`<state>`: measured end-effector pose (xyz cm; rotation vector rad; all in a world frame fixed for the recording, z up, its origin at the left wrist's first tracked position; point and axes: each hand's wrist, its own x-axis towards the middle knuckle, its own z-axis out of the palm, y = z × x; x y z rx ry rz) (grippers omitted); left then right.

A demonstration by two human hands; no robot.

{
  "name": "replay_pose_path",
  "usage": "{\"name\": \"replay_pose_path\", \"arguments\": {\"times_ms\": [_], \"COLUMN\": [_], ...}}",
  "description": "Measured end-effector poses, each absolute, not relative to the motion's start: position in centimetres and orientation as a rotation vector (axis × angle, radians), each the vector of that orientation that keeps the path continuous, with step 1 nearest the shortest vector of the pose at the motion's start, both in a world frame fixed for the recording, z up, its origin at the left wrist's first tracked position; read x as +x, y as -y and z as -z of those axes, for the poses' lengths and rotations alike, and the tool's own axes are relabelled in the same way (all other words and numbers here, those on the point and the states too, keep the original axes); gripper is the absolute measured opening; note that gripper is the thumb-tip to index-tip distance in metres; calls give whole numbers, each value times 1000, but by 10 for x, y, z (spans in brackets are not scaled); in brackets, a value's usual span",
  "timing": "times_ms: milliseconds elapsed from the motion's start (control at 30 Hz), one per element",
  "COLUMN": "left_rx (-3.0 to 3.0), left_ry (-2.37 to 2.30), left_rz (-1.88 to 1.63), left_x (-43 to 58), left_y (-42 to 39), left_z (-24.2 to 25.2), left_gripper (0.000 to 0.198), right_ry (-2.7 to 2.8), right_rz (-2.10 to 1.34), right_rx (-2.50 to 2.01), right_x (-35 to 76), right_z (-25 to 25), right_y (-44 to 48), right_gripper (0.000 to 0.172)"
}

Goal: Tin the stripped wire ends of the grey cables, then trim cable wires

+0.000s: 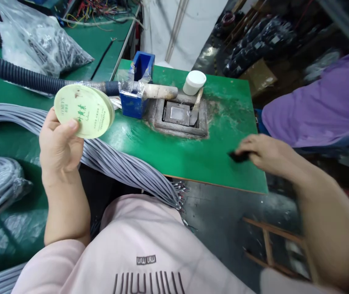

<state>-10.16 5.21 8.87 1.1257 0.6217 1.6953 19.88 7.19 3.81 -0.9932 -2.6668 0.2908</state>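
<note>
Above grey cables (101, 157), left fingers (70, 127) around pale-green container (84, 110)

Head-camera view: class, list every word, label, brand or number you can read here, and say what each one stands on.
Pink sweatshirt: "MIU MIU", upside down in this view, above larger, similar letters cut off by the frame; round pale green container: green characters and small print, too small or blurred to read.

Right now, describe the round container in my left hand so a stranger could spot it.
Start at the green bench and its grey cable bundle. Just above it, the left hand holds up a flat, pale green container with dark print, unlike the white tub on the bench.
</note>
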Motion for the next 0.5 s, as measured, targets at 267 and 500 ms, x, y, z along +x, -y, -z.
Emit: {"name": "replay_pose_path", "arguments": {"times_ms": [267,500], "left_rx": [1225,1151], "left_ry": [-652,-555], "left_rz": [-1666,-1644], "left_x": [-87,-86], "left_y": [-42,-54], "left_z": [-103,-94], "left_gripper": [25,34], "right_ry": [2636,2850], "right_rz": [-321,-470], "right_rx": [-1060,-874], "right_x": [135,234], "right_z": [-37,-38], "right_y": [-84,-1], "right_gripper": [40,37]}}
